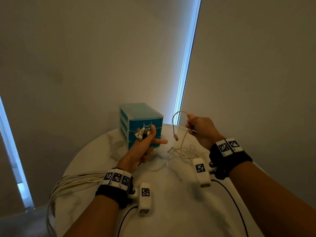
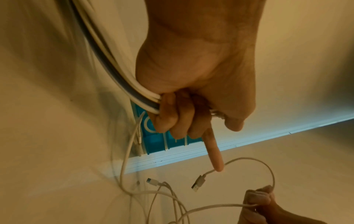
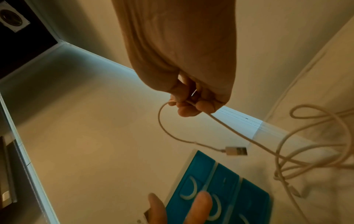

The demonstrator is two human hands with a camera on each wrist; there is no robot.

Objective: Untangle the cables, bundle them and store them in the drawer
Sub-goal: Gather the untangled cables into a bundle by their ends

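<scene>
Dim beige blinds (image 1: 102, 57) with bright daylight gaps (image 1: 186, 62) behind a round white table (image 1: 171, 194).

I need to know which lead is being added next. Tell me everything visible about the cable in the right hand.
The cable is thin, pale beige and flexible. The right hand pinches it near one end, held up above the table. From the fingers it arches up and over, then hangs down to a metal USB-A plug dangling free in the air. Its other run drops to the table into loose loops, mixed with another whitish lead.
</scene>
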